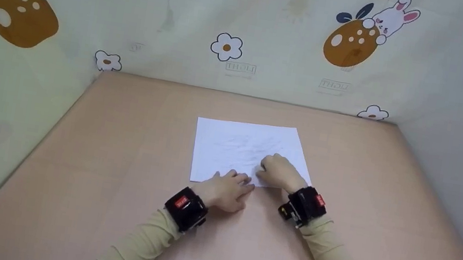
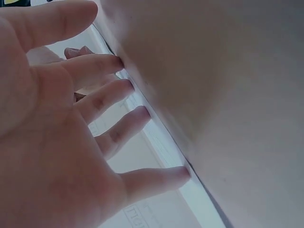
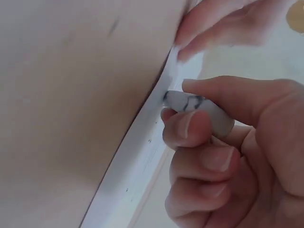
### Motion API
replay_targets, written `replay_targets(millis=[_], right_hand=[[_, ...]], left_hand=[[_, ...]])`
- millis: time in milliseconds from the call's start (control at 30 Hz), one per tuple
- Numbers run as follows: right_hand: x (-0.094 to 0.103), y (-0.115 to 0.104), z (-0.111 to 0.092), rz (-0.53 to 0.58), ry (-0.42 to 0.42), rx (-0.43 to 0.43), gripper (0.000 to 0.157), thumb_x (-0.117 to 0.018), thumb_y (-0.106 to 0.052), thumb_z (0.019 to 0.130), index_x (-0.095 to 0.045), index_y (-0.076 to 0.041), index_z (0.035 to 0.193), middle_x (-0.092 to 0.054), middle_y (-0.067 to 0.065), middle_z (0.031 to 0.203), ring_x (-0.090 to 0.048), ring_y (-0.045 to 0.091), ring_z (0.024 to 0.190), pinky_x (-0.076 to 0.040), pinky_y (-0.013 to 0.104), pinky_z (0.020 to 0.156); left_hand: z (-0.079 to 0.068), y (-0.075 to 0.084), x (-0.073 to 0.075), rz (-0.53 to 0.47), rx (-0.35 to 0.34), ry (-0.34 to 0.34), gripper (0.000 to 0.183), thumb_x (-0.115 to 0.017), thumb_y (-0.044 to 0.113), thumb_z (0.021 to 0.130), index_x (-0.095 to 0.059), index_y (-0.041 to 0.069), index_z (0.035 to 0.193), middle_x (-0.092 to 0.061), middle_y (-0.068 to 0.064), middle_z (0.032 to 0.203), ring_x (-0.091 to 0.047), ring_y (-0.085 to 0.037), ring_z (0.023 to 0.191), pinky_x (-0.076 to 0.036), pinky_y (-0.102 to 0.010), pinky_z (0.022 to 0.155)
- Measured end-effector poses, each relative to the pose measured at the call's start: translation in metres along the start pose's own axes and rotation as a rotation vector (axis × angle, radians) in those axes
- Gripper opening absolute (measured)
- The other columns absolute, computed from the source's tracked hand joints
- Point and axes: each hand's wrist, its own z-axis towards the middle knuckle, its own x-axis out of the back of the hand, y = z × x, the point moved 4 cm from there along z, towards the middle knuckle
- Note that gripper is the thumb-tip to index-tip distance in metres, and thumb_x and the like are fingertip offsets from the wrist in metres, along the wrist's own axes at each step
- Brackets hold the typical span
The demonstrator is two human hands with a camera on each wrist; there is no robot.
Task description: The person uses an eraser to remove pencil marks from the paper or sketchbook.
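A white sheet of paper (image 1: 238,145) with faint pencil marks lies flat on the beige table (image 1: 116,153). My left hand (image 1: 234,186) rests on the sheet's near edge with straight, spread fingers (image 2: 118,88) pressing the paper (image 2: 164,152) down. Just to its right, my right hand (image 1: 271,170) pinches a small white eraser (image 3: 194,105) with dark smudges between thumb and fingers. The eraser's end touches the paper (image 3: 137,156). In the head view the eraser is hidden under the right hand. The left hand's fingertips (image 3: 213,23) show at the top of the right wrist view.
Walls with a flower and rabbit print (image 1: 353,37) close in the table at the back, left and right. Bare tabletop (image 1: 388,196) lies on all sides of the sheet. Both wrists carry black camera bands (image 1: 186,209).
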Motion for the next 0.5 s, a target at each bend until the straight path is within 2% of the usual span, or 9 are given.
replay_targets(millis=[133,200,267,367,433,500], right_hand=[[0.006,0.017,-0.004,-0.031,-0.001,-0.157,0.020,-0.060,-0.014,0.082,-0.061,0.002,0.070,-0.061,0.016,0.075,-0.054,0.028,0.069,-0.050,0.043,0.066],[0.007,0.023,-0.006,-0.056,0.006,-0.206,0.019,-0.058,-0.012,0.080,-0.064,0.005,0.078,-0.063,0.022,0.084,-0.058,0.032,0.074,-0.053,0.048,0.071],[0.006,0.020,-0.005,-0.054,0.011,-0.183,0.017,-0.058,-0.012,0.079,-0.063,0.005,0.076,-0.063,0.022,0.083,-0.058,0.033,0.073,-0.053,0.048,0.069],[0.003,0.004,-0.004,-0.057,0.031,-0.081,0.018,-0.060,-0.011,0.078,-0.056,-0.001,0.064,-0.059,0.017,0.072,-0.053,0.029,0.066,-0.049,0.043,0.060],[0.002,-0.002,-0.004,-0.042,0.025,-0.034,0.026,-0.061,-0.012,0.078,-0.047,-0.007,0.057,-0.053,0.010,0.064,-0.047,0.025,0.061,-0.043,0.038,0.054],[0.003,0.000,-0.004,-0.027,0.008,-0.039,0.032,-0.061,-0.013,0.079,-0.041,-0.011,0.054,-0.047,0.006,0.061,-0.043,0.022,0.059,-0.036,0.033,0.050]], left_hand=[[0.000,0.001,0.000,0.002,-0.006,0.000,0.055,-0.050,0.035,0.094,-0.040,0.019,0.145,-0.035,-0.001,0.153,-0.031,-0.025,0.141,-0.029,-0.062,0.111],[0.001,0.001,-0.001,0.000,-0.004,0.001,0.055,-0.051,0.036,0.094,-0.040,0.019,0.145,-0.035,-0.001,0.153,-0.031,-0.025,0.141,-0.029,-0.062,0.111],[0.001,0.001,-0.001,0.000,-0.002,0.001,0.055,-0.051,0.036,0.094,-0.041,0.020,0.145,-0.035,-0.001,0.153,-0.031,-0.025,0.141,-0.029,-0.062,0.111],[0.000,0.000,0.000,-0.005,-0.003,-0.003,0.055,-0.050,0.035,0.094,-0.041,0.020,0.145,-0.035,-0.001,0.153,-0.032,-0.026,0.141,-0.029,-0.063,0.110],[-0.001,-0.001,0.001,-0.012,-0.010,-0.010,0.054,-0.049,0.035,0.094,-0.041,0.019,0.145,-0.035,-0.001,0.154,-0.031,-0.026,0.141,-0.029,-0.062,0.111],[-0.004,-0.003,0.003,-0.035,-0.008,-0.018,0.053,-0.049,0.034,0.095,-0.041,0.020,0.145,-0.034,0.000,0.154,-0.030,-0.026,0.142,-0.029,-0.061,0.112]])
